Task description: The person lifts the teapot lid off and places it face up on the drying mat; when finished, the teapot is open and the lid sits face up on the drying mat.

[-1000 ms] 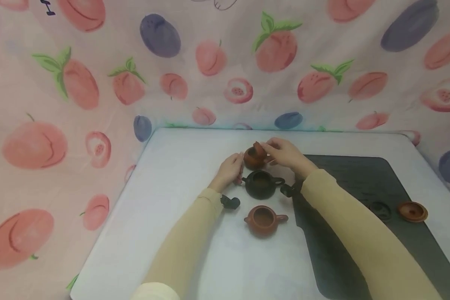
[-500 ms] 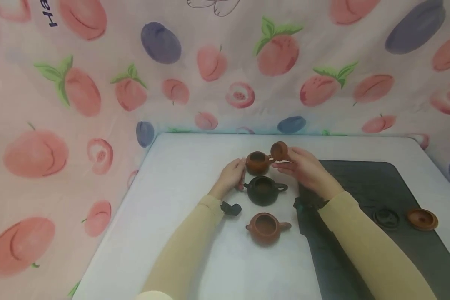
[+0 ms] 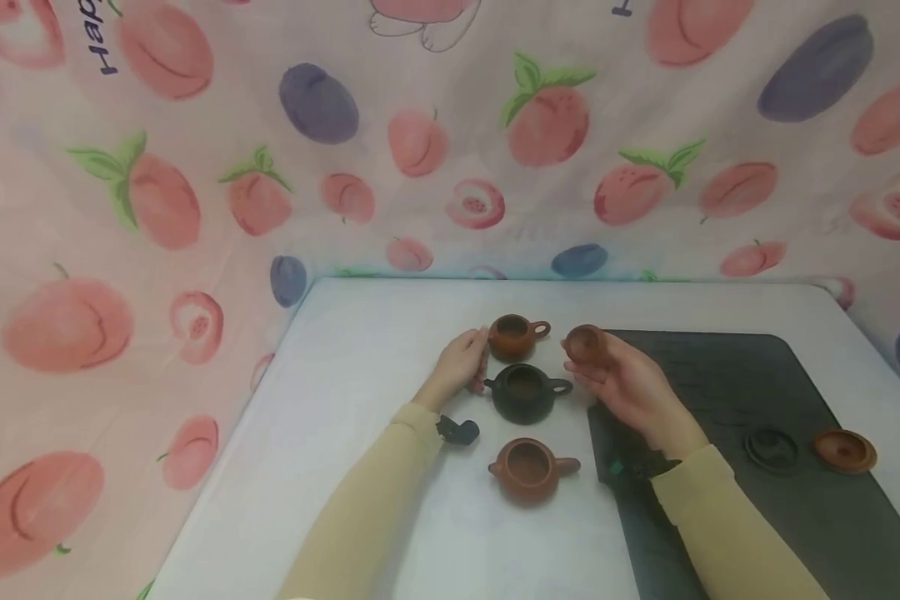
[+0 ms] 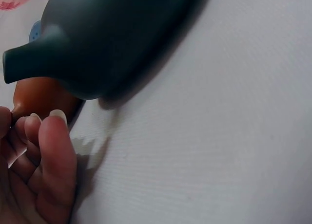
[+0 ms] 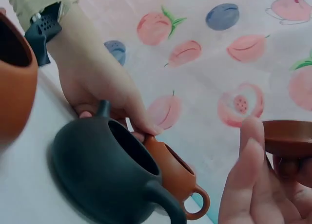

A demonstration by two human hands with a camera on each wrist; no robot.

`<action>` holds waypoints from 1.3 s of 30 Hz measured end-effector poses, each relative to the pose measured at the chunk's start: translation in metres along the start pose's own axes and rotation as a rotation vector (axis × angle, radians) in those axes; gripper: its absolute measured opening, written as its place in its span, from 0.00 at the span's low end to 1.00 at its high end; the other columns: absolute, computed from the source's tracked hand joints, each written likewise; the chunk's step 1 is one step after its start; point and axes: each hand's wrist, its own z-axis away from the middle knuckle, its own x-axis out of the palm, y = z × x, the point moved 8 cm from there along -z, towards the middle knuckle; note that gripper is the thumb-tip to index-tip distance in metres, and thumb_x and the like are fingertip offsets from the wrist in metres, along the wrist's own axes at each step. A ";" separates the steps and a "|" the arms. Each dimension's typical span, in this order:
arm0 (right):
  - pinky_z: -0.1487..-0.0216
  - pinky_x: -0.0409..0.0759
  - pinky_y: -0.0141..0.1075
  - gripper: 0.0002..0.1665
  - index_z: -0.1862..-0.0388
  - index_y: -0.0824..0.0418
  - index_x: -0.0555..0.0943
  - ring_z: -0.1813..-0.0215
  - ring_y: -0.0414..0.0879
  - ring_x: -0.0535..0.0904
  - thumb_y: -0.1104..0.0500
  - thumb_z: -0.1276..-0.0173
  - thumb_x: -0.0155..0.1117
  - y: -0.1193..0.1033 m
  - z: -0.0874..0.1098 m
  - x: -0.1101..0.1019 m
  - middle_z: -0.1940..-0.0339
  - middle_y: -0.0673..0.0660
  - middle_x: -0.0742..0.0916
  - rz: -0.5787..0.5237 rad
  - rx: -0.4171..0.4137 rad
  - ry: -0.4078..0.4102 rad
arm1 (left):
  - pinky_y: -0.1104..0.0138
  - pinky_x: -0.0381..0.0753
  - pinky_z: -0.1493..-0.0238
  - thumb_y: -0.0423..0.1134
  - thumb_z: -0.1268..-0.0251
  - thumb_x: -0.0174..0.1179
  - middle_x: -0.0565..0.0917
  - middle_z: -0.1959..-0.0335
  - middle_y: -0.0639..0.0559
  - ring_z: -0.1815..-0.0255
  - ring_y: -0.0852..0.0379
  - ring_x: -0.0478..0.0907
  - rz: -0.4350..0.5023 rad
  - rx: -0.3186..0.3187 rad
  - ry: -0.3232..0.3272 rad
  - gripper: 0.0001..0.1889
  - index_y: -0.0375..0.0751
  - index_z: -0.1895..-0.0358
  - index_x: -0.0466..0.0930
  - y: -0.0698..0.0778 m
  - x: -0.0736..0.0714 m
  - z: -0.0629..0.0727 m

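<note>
Three small lidless teapots stand in a column on the table. My left hand (image 3: 461,360) pinches the spout of the far orange-brown teapot (image 3: 512,340); in the right wrist view, the thumb and fingers meet at that spout. Just nearer stands a black teapot (image 3: 523,402), its spout beside my left hand. The nearest is a reddish-brown teapot (image 3: 527,482), touched by neither hand. My right hand (image 3: 633,390) holds a brown teapot lid (image 3: 587,345) above the table, right of the far teapot. In the right wrist view, the lid (image 5: 288,136) has its knob down between the fingers.
A dark tray (image 3: 697,367) covers the table's right side. On it lie a black lid (image 3: 771,450) and, near its right edge, a brown lid (image 3: 844,452). The white table (image 3: 360,350) ends at a fruit-printed cloth (image 3: 435,217) behind and left.
My right hand has lifted the lid off the far teapot and carried it right and toward me, turning its underside into view. My left hand stays at the spout.
</note>
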 end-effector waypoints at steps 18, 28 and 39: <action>0.49 0.80 0.35 0.15 0.47 0.52 0.78 0.51 0.45 0.81 0.44 0.18 0.54 0.010 0.015 0.003 0.50 0.50 0.87 0.152 0.051 0.099 | 0.63 0.83 0.82 0.62 0.17 0.40 0.76 0.79 0.48 0.86 0.53 0.76 -0.007 -0.002 0.008 0.29 0.40 0.66 0.72 0.002 -0.001 0.002; 0.51 0.79 0.36 0.18 0.47 0.51 0.80 0.58 0.46 0.77 0.42 0.17 0.51 0.011 0.023 0.006 0.50 0.49 0.84 0.210 0.035 0.097 | 0.62 0.83 0.82 0.61 0.17 0.40 0.76 0.79 0.48 0.86 0.53 0.76 0.000 0.006 0.007 0.28 0.40 0.66 0.72 0.000 0.003 0.004; 0.64 0.72 0.32 0.16 0.42 0.62 0.77 0.62 0.43 0.72 0.53 0.20 0.61 0.001 0.024 0.006 0.53 0.51 0.82 0.431 -0.030 0.044 | 0.61 0.83 0.82 0.61 0.17 0.40 0.76 0.80 0.48 0.87 0.52 0.77 -0.003 0.017 0.008 0.28 0.40 0.67 0.72 0.001 0.002 0.003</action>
